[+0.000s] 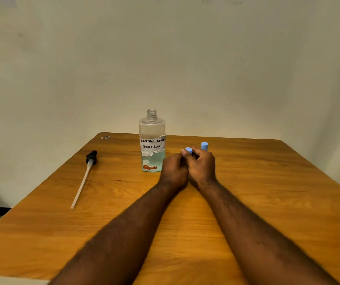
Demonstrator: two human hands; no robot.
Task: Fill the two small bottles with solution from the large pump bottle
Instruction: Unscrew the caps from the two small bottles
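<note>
Small bottle [189, 150] clasped in both hands at mid-table, blue cap on.
Left hand [174, 171] and right hand [203, 165] touch, fingers curled round it, so only its cap shows. Pump [83, 179] lies loose on the table [247, 202], well to the left. Second small bottle [204, 145], capped, stands just behind the right hand. Beside the left hand stands the large bottle [152, 140], upright, neck open.

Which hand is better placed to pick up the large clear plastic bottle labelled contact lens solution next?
Probably the left hand: it sits right beside the large clear plastic bottle, while the right hand lies beyond it, pinching a small blue cap.
</note>
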